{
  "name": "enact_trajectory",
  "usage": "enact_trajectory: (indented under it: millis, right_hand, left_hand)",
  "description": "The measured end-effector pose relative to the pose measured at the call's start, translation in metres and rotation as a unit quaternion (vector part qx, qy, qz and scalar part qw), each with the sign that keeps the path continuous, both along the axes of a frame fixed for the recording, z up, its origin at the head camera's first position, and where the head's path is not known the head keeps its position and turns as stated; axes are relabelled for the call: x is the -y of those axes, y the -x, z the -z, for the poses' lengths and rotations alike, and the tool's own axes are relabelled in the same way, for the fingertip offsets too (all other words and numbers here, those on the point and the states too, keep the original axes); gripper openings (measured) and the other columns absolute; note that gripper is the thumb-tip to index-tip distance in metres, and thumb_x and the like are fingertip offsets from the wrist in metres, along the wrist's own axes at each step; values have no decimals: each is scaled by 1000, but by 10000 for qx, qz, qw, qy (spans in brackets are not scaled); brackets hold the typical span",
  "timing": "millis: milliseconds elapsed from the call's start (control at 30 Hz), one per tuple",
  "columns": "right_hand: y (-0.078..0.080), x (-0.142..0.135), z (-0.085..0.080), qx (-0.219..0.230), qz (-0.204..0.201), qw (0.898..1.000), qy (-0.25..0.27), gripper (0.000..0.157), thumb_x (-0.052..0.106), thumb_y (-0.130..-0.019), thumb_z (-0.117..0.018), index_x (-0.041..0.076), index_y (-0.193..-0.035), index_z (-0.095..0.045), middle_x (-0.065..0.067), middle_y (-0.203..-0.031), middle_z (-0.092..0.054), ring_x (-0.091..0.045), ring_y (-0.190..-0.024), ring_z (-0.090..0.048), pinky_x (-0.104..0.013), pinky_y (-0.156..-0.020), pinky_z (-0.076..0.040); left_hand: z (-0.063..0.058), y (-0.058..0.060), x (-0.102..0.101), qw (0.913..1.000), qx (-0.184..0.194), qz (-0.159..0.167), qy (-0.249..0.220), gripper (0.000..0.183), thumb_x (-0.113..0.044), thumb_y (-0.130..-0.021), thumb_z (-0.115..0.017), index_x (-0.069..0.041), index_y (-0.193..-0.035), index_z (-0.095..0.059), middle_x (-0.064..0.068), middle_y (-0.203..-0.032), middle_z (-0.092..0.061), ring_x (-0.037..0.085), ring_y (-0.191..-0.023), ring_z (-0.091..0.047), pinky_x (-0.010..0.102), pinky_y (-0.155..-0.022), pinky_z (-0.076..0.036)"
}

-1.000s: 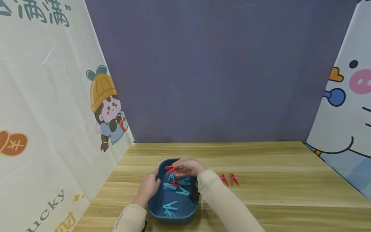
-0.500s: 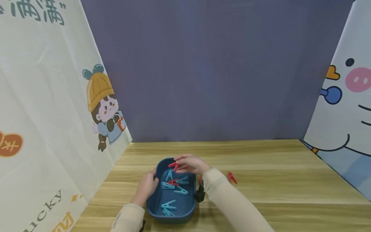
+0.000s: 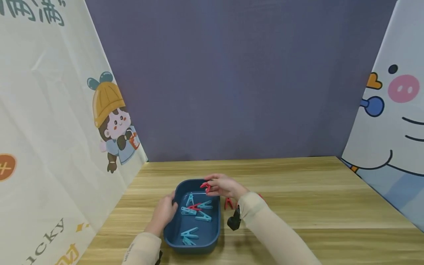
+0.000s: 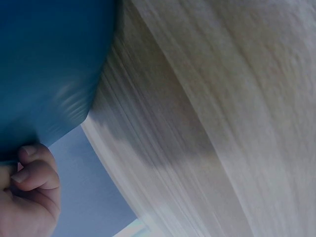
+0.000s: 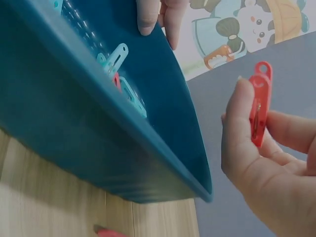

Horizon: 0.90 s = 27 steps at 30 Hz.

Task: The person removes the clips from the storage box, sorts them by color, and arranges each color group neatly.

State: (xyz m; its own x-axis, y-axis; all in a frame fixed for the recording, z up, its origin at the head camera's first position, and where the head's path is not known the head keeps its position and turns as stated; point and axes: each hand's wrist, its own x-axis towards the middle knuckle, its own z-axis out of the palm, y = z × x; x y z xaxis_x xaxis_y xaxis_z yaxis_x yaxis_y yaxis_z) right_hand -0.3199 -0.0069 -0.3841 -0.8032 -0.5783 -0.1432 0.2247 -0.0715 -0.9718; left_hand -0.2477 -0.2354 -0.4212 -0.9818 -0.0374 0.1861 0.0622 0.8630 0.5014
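The right hand point(image 3: 226, 186), pinching a red clothespin point(image 5: 259, 106) between thumb and fingers, has shifted from over the middle of the bin's far end toward the far right corner of the blue bin point(image 3: 192, 249); this brings the pin nearer the outer red clothespins point(image 3: 229, 203) lying on the tabletop point(image 3: 298, 195) just beside the bin's right wall, partly hidden by the right sleeve point(image 3: 278, 228); one inner red clothespin point(image 3: 194, 207) lies among the blue clothespins point(image 3: 203, 216); the left hand point(image 3: 164, 209) grips the bin's left rim; the bin stands nearer the tabletop's left edge than its right; a strip of wood separates its far rim from the tabletop's far edge, and a broad stretch runs from the outer pins toward the right edge.
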Motion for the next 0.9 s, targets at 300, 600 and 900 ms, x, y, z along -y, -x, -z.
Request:
enact_trajectory:
  millis: [300, 600, 900]
  right_hand:
    - [-1, -22, 1, -3, -34, 9996, 277, 41, -2, -93, -44, -6, -133, -35, -17, -112, -58, -11, -66, -55, -30, -73, -54]
    - [2, -47, 4, -214, -123, 9991, 354, 24, 2, -93, -47, -8, -115, -47, -21, -116, -58, -7, -60, -49, -27, -73, -52]
    - [2, -73, 3, -119, 55, 9985, 536, 38, 0, -94, -45, -11, -129, -38, -8, -106, -62, -5, -58, -44, -24, -69, -50]
  left_hand:
    - [-2, -2, -2, 9998, 153, -40, -105, 46, -2, -88, -55, 10, -131, -42, 26, -128, -48, 39, -118, -45, 50, -93, -41]
    - [-3, -3, -2, 9997, 192, -100, -92, 46, -2, -88, -54, 11, -131, -42, 27, -128, -47, 40, -117, -45, 51, -93, -41]
    - [-3, -3, -2, 9998, 170, -83, -37, 46, -2, -88, -54, 10, -131, -42, 27, -129, -47, 40, -118, -44, 51, -93, -40]
